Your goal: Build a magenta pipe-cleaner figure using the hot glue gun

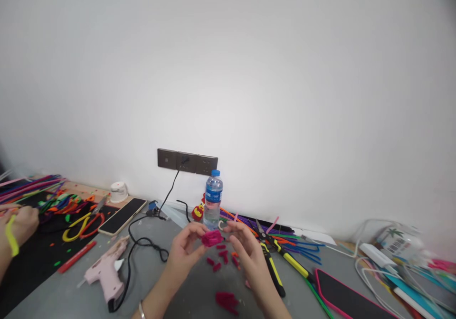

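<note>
My left hand [187, 248] pinches a small magenta fuzzy piece [211, 238], apparently bent pipe cleaner, between thumb and fingers. Close to its right side is my right hand [247, 250], thumb and fingers apart, with nothing plainly held. Below the hands, several short dark-pink fuzzy bits [223, 256] lie on the grey table mat [192, 295]. A larger dark-pink fuzzy piece [227, 302] rests nearer to me. Behind the hands stands a water bottle [213, 198] with a blue cap, and a red and yellow figure [198, 211] is partly hidden beside it.
A pink glue gun [107, 271] with a black cord lies left, near a phone [123, 216], scissors [85, 224] and a red stick [77, 257]. Yellow-and-black pliers [272, 257], pipe cleaners [302, 248] and a pink-edged phone [349, 295] lie right. Another person's hand [21, 226] works at far left.
</note>
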{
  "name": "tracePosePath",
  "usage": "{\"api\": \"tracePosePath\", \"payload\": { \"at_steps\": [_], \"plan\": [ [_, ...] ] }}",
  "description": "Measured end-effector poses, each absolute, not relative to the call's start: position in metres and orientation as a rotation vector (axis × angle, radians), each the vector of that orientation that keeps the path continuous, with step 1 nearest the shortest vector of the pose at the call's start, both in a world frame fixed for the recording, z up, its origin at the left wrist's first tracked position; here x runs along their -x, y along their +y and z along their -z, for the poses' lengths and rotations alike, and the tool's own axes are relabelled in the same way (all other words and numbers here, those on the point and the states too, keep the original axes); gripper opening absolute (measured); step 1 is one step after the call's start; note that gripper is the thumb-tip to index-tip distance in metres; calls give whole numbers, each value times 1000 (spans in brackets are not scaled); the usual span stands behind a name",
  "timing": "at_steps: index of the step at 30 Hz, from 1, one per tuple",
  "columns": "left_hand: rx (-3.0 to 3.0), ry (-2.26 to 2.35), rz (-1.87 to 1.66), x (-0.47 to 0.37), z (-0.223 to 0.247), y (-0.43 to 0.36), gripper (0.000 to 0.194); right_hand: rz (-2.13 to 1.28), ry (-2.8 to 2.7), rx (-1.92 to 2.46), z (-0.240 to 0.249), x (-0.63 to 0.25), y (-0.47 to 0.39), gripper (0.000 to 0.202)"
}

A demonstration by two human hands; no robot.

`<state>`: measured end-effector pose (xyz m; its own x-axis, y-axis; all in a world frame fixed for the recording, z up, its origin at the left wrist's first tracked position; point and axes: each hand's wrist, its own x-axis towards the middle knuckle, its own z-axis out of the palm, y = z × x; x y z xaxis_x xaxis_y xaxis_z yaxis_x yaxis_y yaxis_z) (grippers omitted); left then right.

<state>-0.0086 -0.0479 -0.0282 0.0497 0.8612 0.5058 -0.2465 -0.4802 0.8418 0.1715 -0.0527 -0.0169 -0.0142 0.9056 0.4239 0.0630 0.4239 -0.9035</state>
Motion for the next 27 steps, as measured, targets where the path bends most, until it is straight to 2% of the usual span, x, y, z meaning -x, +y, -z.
{"api": "tracePosePath", "payload": {
  "at_steps": [3,9,16,21,27],
  "plan": [
    [-1370,612,-1537,6,25,-51,15,-1086,-1487,807,13,-169,-56,40],
    [-1346,641,-1477,6,23,-54,13,-1139,-1488,774,13,-165,-58,35],
    [-1364,761,-1374,6,24,-52,18,-991,-1506,835,22,-167,-52,31],
    [-1345,760,-1311,6,25,-52,40,-811,-1538,953,20,-170,-51,25],
    [-1339,760,-1299,5,27,-50,31,-648,-1650,984,18,-168,-53,19]
  ]
}}
